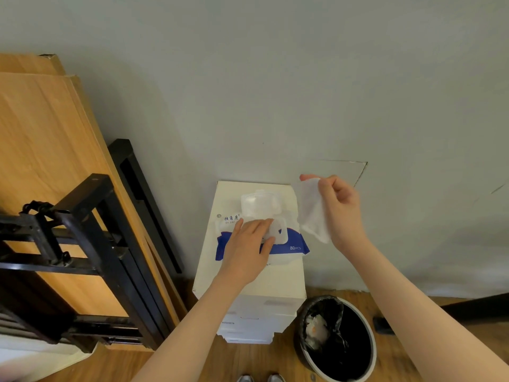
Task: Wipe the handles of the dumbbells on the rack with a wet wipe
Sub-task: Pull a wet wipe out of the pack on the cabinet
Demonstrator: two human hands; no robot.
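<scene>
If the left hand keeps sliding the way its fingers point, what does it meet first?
Probably the raised flip lid of the wipes pack, just beyond the left hand; the wall lies behind. Depth is unclear.

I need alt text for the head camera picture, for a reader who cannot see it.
The right hand pinches a white wet wipe above a wipe pack, lid open, which the left hand presses down on a white box. A lined bin stands beside it.

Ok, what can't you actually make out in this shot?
- Dumbbells: none visible in the head view.
- Wipe pack opening: covered by the left hand.
- Bin contents: too dark and crumpled.
- Wet wipe, pinched by the right hand: blurred.
</scene>
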